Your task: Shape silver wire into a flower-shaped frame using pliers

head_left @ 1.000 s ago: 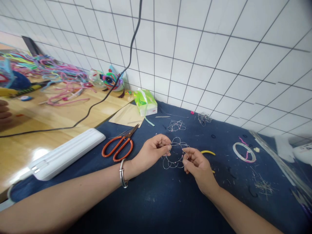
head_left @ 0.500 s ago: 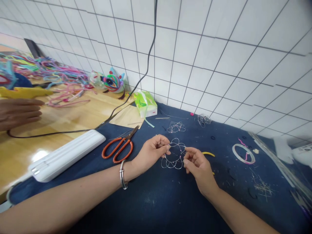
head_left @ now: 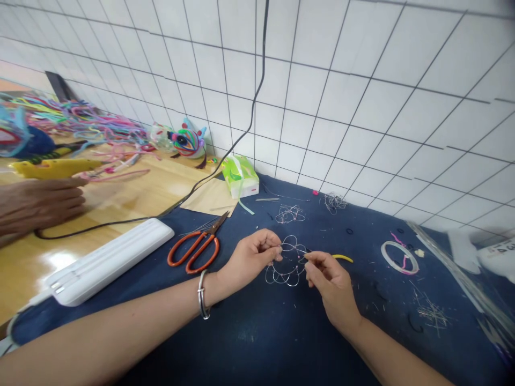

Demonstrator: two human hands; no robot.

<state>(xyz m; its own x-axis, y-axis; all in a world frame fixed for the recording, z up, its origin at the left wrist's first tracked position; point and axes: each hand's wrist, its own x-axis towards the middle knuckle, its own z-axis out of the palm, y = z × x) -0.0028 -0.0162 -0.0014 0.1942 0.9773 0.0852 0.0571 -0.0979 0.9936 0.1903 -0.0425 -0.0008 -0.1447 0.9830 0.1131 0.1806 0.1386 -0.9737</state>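
Observation:
Between my hands is a ring of thin silver wire (head_left: 290, 278) bent into looped petals, with small pink beads along its inner circle. My left hand (head_left: 257, 253), a silver bangle at its wrist, pinches the ring's left side between thumb and finger. My right hand (head_left: 329, 280) is closed at the ring's right side, thumb and forefinger together on a wire loop. Yellow-handled pliers (head_left: 343, 258) lie behind my right hand, mostly hidden by it. Orange-handled scissors (head_left: 195, 251) rest left of my left hand.
A similar wire piece (head_left: 290, 214) lies behind my hands, near a wire tangle (head_left: 335, 202). A tape roll (head_left: 399, 257) and wire scraps (head_left: 433, 312) are at right. A white power strip (head_left: 110, 261), tissue pack (head_left: 240, 177) and black cable (head_left: 241, 134) stand left; another person's hand (head_left: 42, 203) is beside a yellow glue gun (head_left: 56, 168).
The view has shifted slightly. My hands keep their hold on the wire ring, my right fingers a little changed. The other person's hand and the glue gun have moved right.

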